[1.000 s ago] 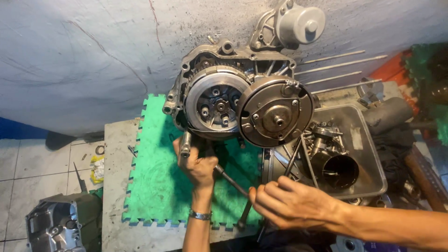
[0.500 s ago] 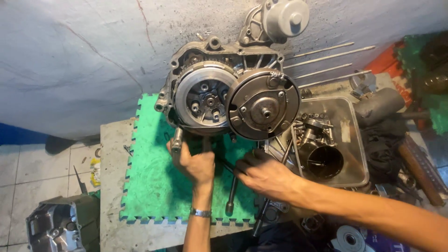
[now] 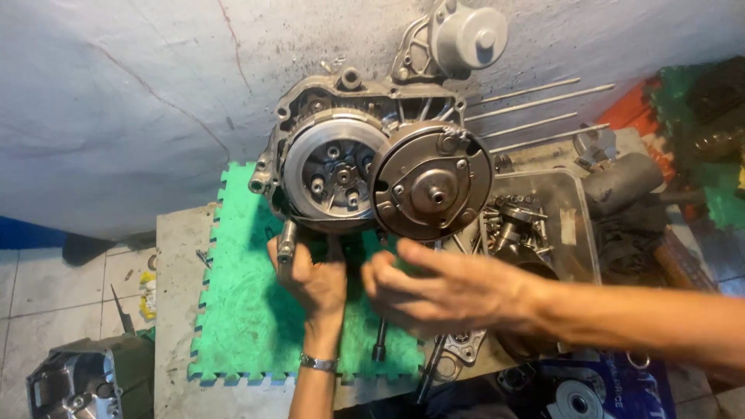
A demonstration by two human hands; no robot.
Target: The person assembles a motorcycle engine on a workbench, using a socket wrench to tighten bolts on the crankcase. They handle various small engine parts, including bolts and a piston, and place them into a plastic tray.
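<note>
Engine case (image 3: 365,116) leans on wall; left hand (image 3: 314,275) cups its lower edge, steadying; right hand (image 3: 442,287) spread, empty, just below clutch disc (image 3: 431,190).

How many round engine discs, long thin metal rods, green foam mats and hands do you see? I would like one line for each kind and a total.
Round discs on the engine: 2, the clutch and the plate
Long thin rods by the wall: 4
Green foam mat: 1
Hands: 2, left hand and right hand
Total: 9
</note>
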